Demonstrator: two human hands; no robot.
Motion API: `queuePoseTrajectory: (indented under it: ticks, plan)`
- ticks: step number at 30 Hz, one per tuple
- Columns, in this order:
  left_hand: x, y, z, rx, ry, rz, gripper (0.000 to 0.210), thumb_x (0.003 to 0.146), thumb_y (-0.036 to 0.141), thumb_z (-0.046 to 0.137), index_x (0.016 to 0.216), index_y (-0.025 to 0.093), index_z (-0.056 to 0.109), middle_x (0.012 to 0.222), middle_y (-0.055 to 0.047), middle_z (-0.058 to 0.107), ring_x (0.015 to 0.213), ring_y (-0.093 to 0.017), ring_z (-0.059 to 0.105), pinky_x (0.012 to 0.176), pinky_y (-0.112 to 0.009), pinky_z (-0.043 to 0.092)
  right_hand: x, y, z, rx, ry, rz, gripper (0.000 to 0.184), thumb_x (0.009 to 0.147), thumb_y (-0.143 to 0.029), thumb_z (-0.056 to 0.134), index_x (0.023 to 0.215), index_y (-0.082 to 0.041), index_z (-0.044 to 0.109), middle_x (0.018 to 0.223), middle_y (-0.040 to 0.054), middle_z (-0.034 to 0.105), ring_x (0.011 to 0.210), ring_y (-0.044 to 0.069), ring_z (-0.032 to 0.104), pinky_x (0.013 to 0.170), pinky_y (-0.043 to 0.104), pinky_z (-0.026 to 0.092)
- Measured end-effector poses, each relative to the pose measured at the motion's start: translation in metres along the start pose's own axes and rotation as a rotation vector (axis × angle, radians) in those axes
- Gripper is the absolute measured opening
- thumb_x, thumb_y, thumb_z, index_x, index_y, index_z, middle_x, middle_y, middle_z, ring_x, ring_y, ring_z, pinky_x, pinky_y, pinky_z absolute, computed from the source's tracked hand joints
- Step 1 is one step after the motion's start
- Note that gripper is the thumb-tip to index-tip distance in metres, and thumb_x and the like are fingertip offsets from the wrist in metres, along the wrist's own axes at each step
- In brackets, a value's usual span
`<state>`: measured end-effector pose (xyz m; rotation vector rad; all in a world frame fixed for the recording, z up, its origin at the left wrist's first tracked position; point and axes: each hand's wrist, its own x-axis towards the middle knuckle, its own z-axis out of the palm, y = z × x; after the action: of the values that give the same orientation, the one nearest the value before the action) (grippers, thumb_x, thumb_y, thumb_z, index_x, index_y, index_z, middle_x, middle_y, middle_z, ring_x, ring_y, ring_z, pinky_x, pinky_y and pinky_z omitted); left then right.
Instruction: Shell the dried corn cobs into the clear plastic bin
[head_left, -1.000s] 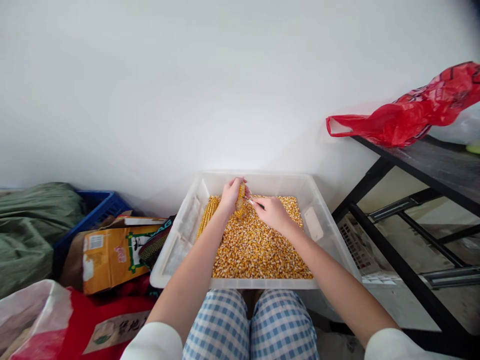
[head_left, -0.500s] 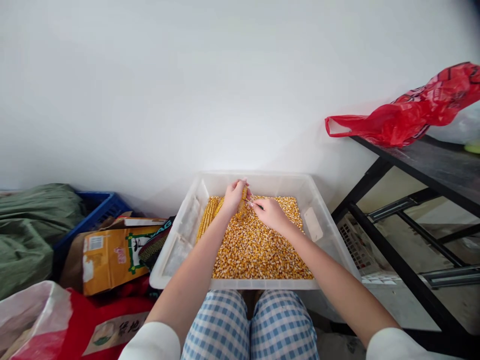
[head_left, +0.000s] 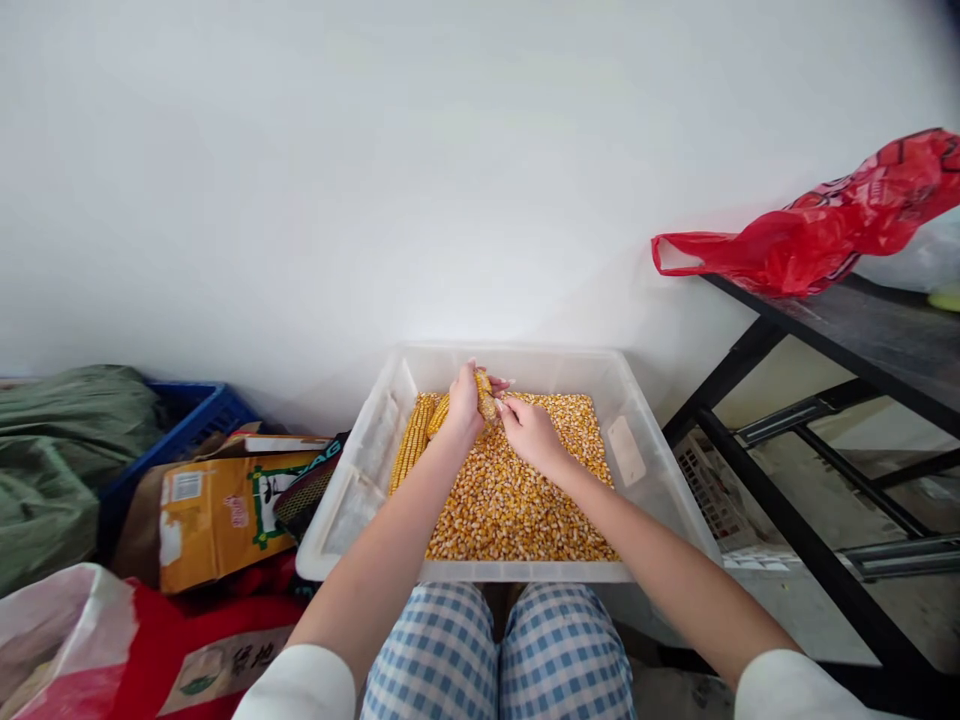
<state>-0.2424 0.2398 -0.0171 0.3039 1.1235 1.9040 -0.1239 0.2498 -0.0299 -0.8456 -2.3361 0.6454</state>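
Note:
My left hand [head_left: 466,402] is wrapped round a corn cob [head_left: 485,396], which is tilted over the near-middle of a translucent plastic bin [head_left: 517,571]. Part of the cob shows between the thumb and the fingers. My right hand [head_left: 529,432] is closed, its fingertips against the cob's lower right side. What it grips is mostly hidden. Loose corn kernels [head_left: 517,510] cover the bin's floor. Whole corn cobs [head_left: 411,445] lie along the left side of the bin, next to my left hand.
The bin stands in front of my knees, against a white wall [head_left: 450,180]. To the left are a blue crate [head_left: 217,400], an orange carton [head_left: 217,515] and a red-and-white bag [head_left: 142,640]. A black-framed table [head_left: 885,340] with a red plastic bag [head_left: 810,240] stands right.
My left hand has turned the cob, so more of it shows, and its fingers have spread behind it. The dark green piece seen in my right hand earlier is now out of sight.

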Motion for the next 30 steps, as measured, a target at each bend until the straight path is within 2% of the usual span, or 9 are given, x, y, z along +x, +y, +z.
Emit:
queuePoseTrajectory:
  ticks: [6,12,16,20,25,30]
  plan:
    - [0.002,0.005,-0.004,0.033,-0.083,-0.001,0.023,0.075,0.037,0.050,0.083,0.016,0.050,0.054,-0.004,0.060,0.057,-0.023,0.065,0.050,-0.028,0.046,0.001,0.003,-0.013,-0.027,-0.050,-0.102,0.029,0.090,-0.027,0.038,0.078,-0.018,0.063,0.068,0.0050,0.066,0.058,0.014,0.054,0.058,0.023,0.031]
    - [-0.001,0.004,-0.002,0.065,-0.123,-0.028,0.021,0.074,0.036,0.051,0.082,0.016,0.051,0.055,-0.006,0.062,0.057,-0.023,0.065,0.051,-0.029,0.048,0.001,0.006,-0.014,-0.030,-0.049,-0.138,0.028,0.090,-0.027,0.038,0.081,-0.018,0.064,0.075,0.0065,0.068,0.061,0.015,0.056,0.059,0.024,0.031]
    - [-0.005,0.000,0.001,0.056,-0.052,-0.020,0.017,0.077,0.031,0.048,0.081,0.015,0.051,0.054,-0.006,0.061,0.057,-0.022,0.065,0.053,-0.029,0.049,0.000,0.007,-0.010,-0.008,-0.047,-0.112,0.027,0.089,-0.025,0.040,0.075,-0.018,0.062,0.068,0.0053,0.065,0.057,0.014,0.052,0.057,0.024,0.029]
    - [-0.008,-0.005,0.004,-0.011,0.029,-0.075,0.015,0.079,0.029,0.044,0.081,0.016,0.050,0.054,-0.006,0.061,0.056,-0.020,0.065,0.055,-0.028,0.049,-0.002,0.005,-0.001,0.072,-0.033,-0.030,0.028,0.089,-0.026,0.037,0.071,-0.018,0.057,0.059,0.0015,0.056,0.052,0.012,0.047,0.053,0.024,0.026]
    - [-0.005,-0.003,0.004,-0.088,0.044,-0.113,0.014,0.080,0.028,0.041,0.077,0.016,0.048,0.053,-0.006,0.061,0.058,-0.020,0.066,0.057,-0.027,0.049,0.002,0.004,-0.001,0.106,-0.050,0.001,0.030,0.090,-0.030,0.036,0.069,-0.018,0.053,0.058,-0.0001,0.052,0.053,0.012,0.045,0.053,0.023,0.026]
    - [0.003,0.005,-0.001,-0.053,0.054,-0.001,0.016,0.079,0.030,0.045,0.080,0.015,0.050,0.052,-0.006,0.061,0.061,-0.020,0.067,0.061,-0.027,0.049,0.004,0.004,-0.014,0.072,-0.103,-0.086,0.029,0.090,-0.030,0.038,0.070,-0.018,0.055,0.059,-0.0001,0.054,0.054,0.012,0.045,0.055,0.023,0.027]
